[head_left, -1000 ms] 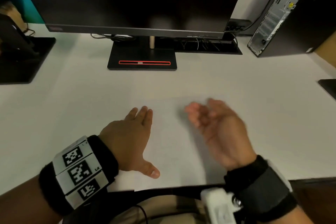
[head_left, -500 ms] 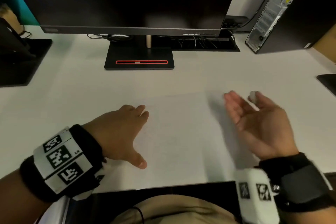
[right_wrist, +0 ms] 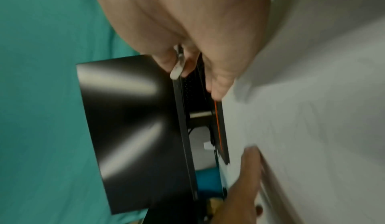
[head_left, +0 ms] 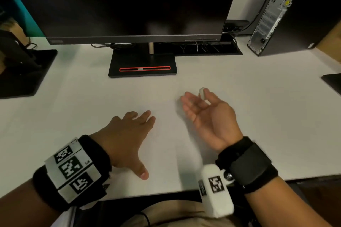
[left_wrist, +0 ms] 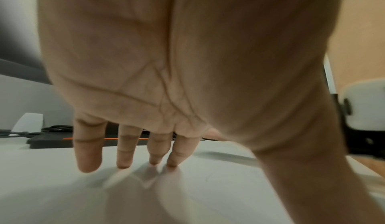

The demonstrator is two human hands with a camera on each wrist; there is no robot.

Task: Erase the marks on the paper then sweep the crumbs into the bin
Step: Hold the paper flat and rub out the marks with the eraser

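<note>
A white sheet of paper (head_left: 166, 155) lies on the white desk (head_left: 267, 116), barely distinct from it; no marks or crumbs show. My left hand (head_left: 134, 127) lies flat on the sheet's left part, fingers straight and spread, and the left wrist view shows its fingertips (left_wrist: 123, 165) pressing on the paper (left_wrist: 218, 194). My right hand (head_left: 204, 110) stands on its edge over the sheet's right part, palm turned left. It pinches a small white eraser (head_left: 202, 92) between thumb and forefinger, also seen as the eraser (right_wrist: 177, 70) in the right wrist view. No bin is in view.
A dark monitor (head_left: 136, 2) on a black base with a red stripe (head_left: 144, 68) stands behind the paper. A computer tower (head_left: 276, 14) is at the back right, another black stand (head_left: 22, 72) at the left, a dark slab (head_left: 334, 81) at the right edge.
My right hand swung from the paper's middle out to the right, then back left toward the middle. The eraser now shows in its pinch. The left hand stayed pressed on the sheet.
</note>
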